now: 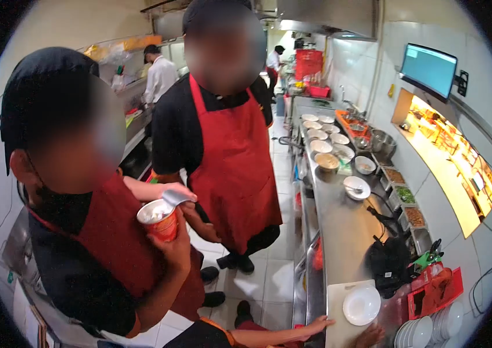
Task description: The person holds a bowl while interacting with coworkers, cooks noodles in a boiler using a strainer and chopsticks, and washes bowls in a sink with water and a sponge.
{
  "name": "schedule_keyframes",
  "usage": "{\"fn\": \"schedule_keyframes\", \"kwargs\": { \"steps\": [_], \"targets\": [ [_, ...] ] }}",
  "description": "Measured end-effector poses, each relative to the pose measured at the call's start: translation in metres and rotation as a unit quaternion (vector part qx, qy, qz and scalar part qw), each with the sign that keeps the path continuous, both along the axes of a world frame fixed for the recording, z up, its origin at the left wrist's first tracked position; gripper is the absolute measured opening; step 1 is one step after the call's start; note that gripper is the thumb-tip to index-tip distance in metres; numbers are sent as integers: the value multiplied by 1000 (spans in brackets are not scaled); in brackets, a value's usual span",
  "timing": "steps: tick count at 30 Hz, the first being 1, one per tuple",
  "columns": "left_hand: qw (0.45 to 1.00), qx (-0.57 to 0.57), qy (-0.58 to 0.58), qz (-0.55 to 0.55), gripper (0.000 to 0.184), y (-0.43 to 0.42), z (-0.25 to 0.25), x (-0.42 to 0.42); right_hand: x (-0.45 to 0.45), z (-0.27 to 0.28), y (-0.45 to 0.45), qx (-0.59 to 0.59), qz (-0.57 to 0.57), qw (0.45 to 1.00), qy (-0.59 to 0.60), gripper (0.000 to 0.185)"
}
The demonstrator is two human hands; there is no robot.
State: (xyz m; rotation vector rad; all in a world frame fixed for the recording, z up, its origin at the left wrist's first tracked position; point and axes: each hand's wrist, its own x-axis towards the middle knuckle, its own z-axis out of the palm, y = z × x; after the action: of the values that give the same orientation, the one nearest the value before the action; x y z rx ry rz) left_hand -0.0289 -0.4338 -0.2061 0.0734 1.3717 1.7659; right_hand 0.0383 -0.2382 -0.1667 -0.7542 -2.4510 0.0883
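My left hand [315, 326] reaches in from the bottom and rests at the counter's front edge, fingers stretched out and holding nothing. Just right of it lies a white cutting board [339, 307] with a white plate [362, 304] on top. My right hand [369, 336] shows only in part at the bottom edge, just below the plate. Its fingers look loosely extended, with nothing seen in them. Stacked white plates [414, 333] stand to its right.
Left, a person holds a red-and-white cup [159, 217] and a spoon [177, 197]; another person in a red apron [231, 162] stands beside. Along the counter [344, 232] are several bowls [327, 161], a black bag [388, 261], ingredient trays [405, 196] and a red bin [434, 293].
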Motion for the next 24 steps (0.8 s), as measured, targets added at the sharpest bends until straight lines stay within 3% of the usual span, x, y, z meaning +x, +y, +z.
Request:
{"fn": "schedule_keyframes", "kwargs": {
  "steps": [2, 8, 10, 15, 18, 21, 24],
  "targets": [
    [999, -14, -42, 8, 53, 1, 2, 6, -1, 2, -4, -5, -16, 1000, 8, 28],
    [998, -23, -62, 8, 59, 0, 6, 3, -3, -2, 1, -11, -32, 999, 26, 27],
    [996, 31, -83, -12, 61, -2, 13, 0, -2, 3, -4, -12, -33, 999, 32, 27],
    [997, 11, -82, -7, 61, 5, -8, 0, -3, 28, -20, -1, -50, 998, 43, 26],
    [996, 13, -84, -6, 61, 6, -12, -1, -4, -70, 51, 28, -44, 997, 62, 26],
    [997, 8, -78, -6, 61, 5, -14, 0, -2, -48, 40, -38, -41, 998, 25, 28],
    [998, -6, -64, 11, 55, 1, -6, 1, -3, 51, -38, -52, -53, 996, 38, 29]
  ]
}}
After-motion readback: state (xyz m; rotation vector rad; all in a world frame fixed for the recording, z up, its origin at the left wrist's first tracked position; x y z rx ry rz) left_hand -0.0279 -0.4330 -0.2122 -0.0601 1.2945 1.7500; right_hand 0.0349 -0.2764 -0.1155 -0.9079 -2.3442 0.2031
